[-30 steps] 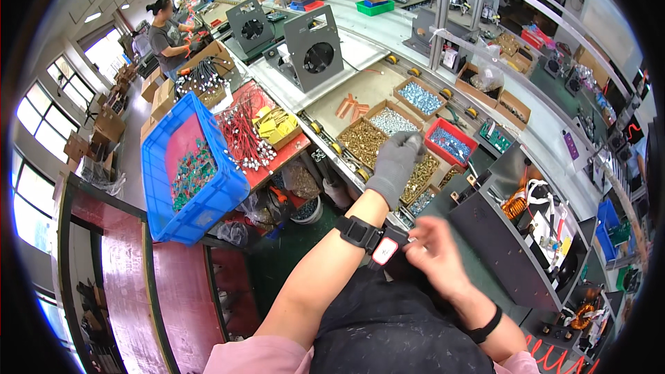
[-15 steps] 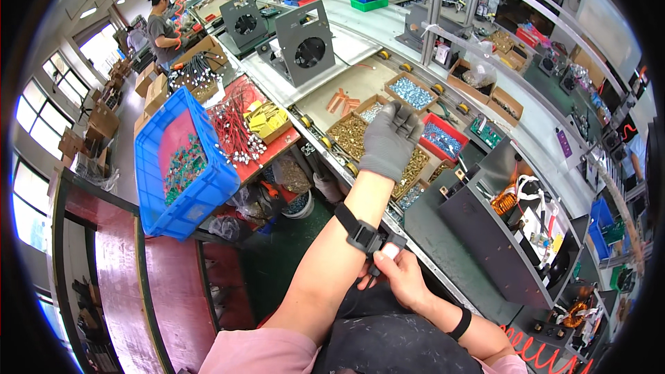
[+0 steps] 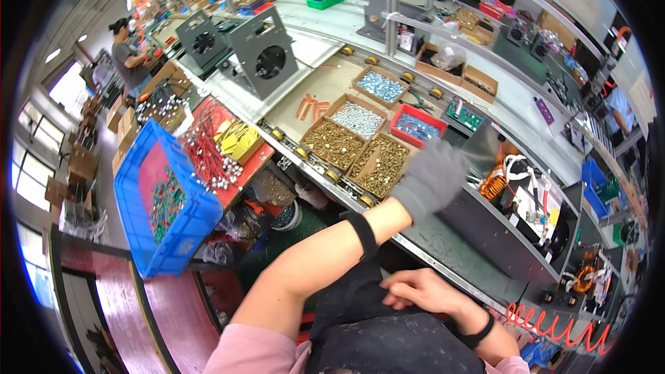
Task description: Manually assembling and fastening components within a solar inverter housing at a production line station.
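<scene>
My left hand (image 3: 435, 176), in a grey glove, reaches over the bench beside the dark metal case (image 3: 492, 232); its fingers are smeared by motion. Around my left forearm runs a black strap (image 3: 365, 237). My bare right hand (image 3: 426, 291) hovers before my dark apron (image 3: 395, 339), apart from the strap. Its fingers are curled in, and nothing shows between them. Past the glove lie cardboard trays of brass-coloured screws (image 3: 377, 166) and of silver fasteners (image 3: 357, 118). A red tray (image 3: 418, 128) of bluish fasteners sits close to the gloved fingertips.
To the left, a blue crate (image 3: 138, 235) holds small green and red parts. Red wires (image 3: 208, 145) and yellow pieces (image 3: 237, 140) lie by it. Grey fan panels (image 3: 267, 55) stand at the back; a green circuit board (image 3: 464, 114) rests beyond the case. A person (image 3: 128, 59) stands far left.
My left hand has swung right and nearer, from above the screw trays to beside the metal case. My right hand has let go of the strap's buckle at my left forearm. The view has shifted.
</scene>
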